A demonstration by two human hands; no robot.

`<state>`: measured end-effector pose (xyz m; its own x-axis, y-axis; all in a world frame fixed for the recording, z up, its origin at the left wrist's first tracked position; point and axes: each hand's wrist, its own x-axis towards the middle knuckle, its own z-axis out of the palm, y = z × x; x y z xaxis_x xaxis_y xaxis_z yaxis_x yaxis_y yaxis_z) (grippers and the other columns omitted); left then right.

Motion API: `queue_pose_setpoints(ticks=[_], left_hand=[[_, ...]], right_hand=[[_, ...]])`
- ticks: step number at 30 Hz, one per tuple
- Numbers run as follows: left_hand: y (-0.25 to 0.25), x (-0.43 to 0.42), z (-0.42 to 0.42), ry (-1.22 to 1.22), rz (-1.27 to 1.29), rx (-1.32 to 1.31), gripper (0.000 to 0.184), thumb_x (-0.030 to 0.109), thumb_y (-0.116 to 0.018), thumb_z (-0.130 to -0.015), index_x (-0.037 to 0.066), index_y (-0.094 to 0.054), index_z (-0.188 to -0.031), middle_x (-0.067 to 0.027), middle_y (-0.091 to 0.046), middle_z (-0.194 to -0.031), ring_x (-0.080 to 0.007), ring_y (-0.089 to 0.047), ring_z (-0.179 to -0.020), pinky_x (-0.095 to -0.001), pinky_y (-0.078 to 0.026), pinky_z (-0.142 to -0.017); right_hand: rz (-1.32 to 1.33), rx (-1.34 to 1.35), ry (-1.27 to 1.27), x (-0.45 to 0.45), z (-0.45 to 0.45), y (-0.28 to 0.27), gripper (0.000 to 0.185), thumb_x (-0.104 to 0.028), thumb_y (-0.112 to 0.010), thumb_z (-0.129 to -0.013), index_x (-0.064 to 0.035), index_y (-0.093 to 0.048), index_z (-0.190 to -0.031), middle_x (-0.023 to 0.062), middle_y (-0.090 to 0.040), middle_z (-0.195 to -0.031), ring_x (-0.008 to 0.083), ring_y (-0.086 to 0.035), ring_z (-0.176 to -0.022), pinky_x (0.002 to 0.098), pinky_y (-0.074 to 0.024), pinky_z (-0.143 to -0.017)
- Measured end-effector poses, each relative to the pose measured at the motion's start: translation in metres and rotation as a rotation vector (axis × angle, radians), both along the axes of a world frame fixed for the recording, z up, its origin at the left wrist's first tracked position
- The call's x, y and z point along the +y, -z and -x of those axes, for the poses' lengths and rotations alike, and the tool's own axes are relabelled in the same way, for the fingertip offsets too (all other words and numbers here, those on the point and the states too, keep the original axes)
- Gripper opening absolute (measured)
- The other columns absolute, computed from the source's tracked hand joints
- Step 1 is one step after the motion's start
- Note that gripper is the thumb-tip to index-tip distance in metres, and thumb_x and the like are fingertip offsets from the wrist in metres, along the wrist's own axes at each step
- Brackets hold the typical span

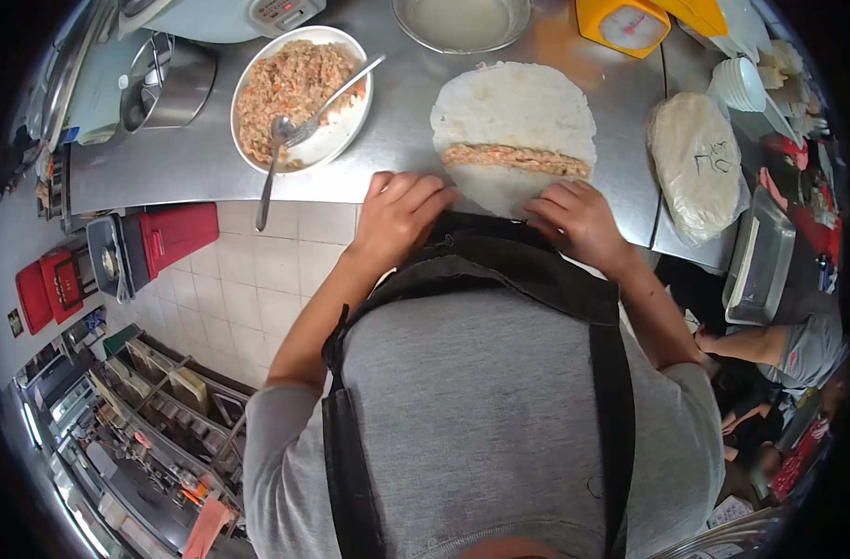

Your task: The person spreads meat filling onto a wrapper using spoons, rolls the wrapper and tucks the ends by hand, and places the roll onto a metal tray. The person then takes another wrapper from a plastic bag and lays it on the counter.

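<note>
A thin white round wrapper (513,102) lies flat on the steel counter in front of me. Across its near half runs a log of minced orange-and-beige filling (516,159). My left hand (401,212) is closed at the wrapper's near left edge, its fingertips pinching there. At the near right edge, my right hand (578,216) is curled with its fingers on the wrapper. Both thumbs are mostly hidden. To the left sits a white oval plate (352,130) heaped with filling (290,84), with a spoon (268,182) and a fork (341,95) resting in it.
A metal bowl of whitish liquid (462,20) and a yellow scale (620,26) stand at the back. A bagged pale stack (695,163) lies right, near white cups (737,86). A steel pot (178,88) stands left. Another person's arm (746,345) shows at right.
</note>
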<state>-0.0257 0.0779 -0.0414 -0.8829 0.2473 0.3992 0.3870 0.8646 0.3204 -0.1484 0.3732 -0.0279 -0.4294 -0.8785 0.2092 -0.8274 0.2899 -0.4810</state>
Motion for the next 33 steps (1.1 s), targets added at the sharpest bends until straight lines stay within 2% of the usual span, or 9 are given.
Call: queue_pose_setpoints(ticks=[5,8,10,15,19,24,26,30,33], left_hand=[[0.022,0.024,0.023,0.156,-0.063,-0.088,0.044,0.029,-0.085,-0.077,0.021,-0.075,-0.120,0.0038,-0.066,-0.111,-0.0184,-0.059,-0.100,-0.0361,-0.041,-0.087],[0.022,0.032,0.033,0.150,-0.045,-0.030,0.042,0.033,-0.085,-0.078,0.022,-0.075,-0.116,0.0033,-0.065,-0.117,-0.0194,-0.059,-0.107,-0.0378,-0.041,-0.090],[0.026,0.037,0.040,0.124,-0.095,0.034,0.036,0.029,-0.084,-0.078,0.021,-0.074,-0.112,0.0024,-0.064,-0.122,-0.0213,-0.058,-0.111,-0.0400,-0.041,-0.093],[0.027,0.038,0.056,0.066,-0.135,0.049,0.022,0.015,-0.080,-0.080,0.018,-0.072,-0.100,0.0021,-0.066,-0.132,-0.0242,-0.058,-0.124,-0.0443,-0.039,-0.103],[0.032,0.037,0.061,0.068,-0.404,-0.070,0.011,0.013,-0.076,-0.088,0.012,-0.072,-0.098,-0.0030,-0.073,-0.123,-0.0301,-0.064,-0.116,-0.0443,-0.043,-0.104],[0.035,0.041,0.071,-0.142,-0.553,-0.196,0.017,0.018,-0.079,-0.091,0.007,-0.075,-0.103,-0.0097,-0.074,-0.109,-0.0320,-0.066,-0.102,-0.0398,-0.049,-0.095],[0.038,0.046,0.082,-0.258,-0.682,-0.205,0.024,0.023,-0.082,-0.089,0.004,-0.077,-0.103,-0.0115,-0.073,-0.099,-0.0312,-0.064,-0.092,-0.0375,-0.051,-0.087],[0.035,0.045,0.112,-0.380,-0.546,-0.215,0.023,0.023,-0.085,-0.084,0.006,-0.079,-0.098,-0.0104,-0.072,-0.101,-0.0288,-0.061,-0.093,-0.0377,-0.050,-0.086],[0.043,0.040,0.132,-0.364,-0.398,-0.127,0.020,0.019,-0.085,-0.081,0.008,-0.079,-0.096,-0.0095,-0.071,-0.106,-0.0278,-0.059,-0.096,-0.0386,-0.049,-0.089]], right_hand=[[0.134,0.045,0.178,0.005,-0.018,0.029,0.019,-0.009,-0.081,-0.077,-0.0104,-0.070,-0.093,0.0042,-0.063,-0.089,0.0256,-0.063,-0.085,0.0396,-0.0506,-0.074],[0.250,0.087,0.247,-0.006,-0.018,0.025,0.021,-0.009,-0.082,-0.076,-0.0108,-0.068,-0.092,0.0041,-0.064,-0.090,0.0262,-0.062,-0.087,0.0395,-0.0489,-0.076],[0.303,0.124,0.308,-0.007,-0.014,0.026,0.022,-0.009,-0.082,-0.076,-0.0111,-0.068,-0.093,0.0041,-0.065,-0.092,0.0271,-0.062,-0.090,0.0399,-0.0476,-0.079],[0.271,0.161,0.303,0.000,-0.011,0.041,0.029,-0.006,-0.078,-0.077,-0.0107,-0.067,-0.103,0.0072,-0.066,-0.117,0.0314,-0.059,-0.110,0.0444,-0.0447,-0.091],[0.187,0.276,0.398,0.015,0.004,0.045,0.036,-0.008,-0.079,-0.079,-0.0112,-0.067,-0.113,0.0085,-0.062,-0.134,0.0354,-0.055,-0.123,0.0462,-0.0439,-0.098],[0.299,-0.040,0.468,0.027,0.027,0.045,0.017,-0.017,-0.078,-0.090,-0.0050,-0.073,-0.101,0.0081,-0.074,-0.100,0.0294,-0.066,-0.101,0.0421,-0.0441,-0.096],[0.276,-0.041,0.573,0.025,0.034,0.049,0.018,-0.019,-0.079,-0.088,-0.0060,-0.074,-0.099,0.0073,-0.074,-0.101,0.0293,-0.065,-0.099,0.0419,-0.0437,-0.094],[0.185,-0.183,0.730,0.019,0.059,0.058,0.018,-0.021,-0.082,-0.085,-0.0080,-0.075,-0.095,0.0066,-0.073,-0.098,0.0282,-0.063,-0.099,0.0415,-0.0426,-0.093],[0.046,-0.027,0.736,0.011,0.075,0.051,0.019,-0.019,-0.082,-0.083,-0.0121,-0.076,-0.099,0.0068,-0.072,-0.103,0.0291,-0.061,-0.103,0.0430,-0.0431,-0.092]])
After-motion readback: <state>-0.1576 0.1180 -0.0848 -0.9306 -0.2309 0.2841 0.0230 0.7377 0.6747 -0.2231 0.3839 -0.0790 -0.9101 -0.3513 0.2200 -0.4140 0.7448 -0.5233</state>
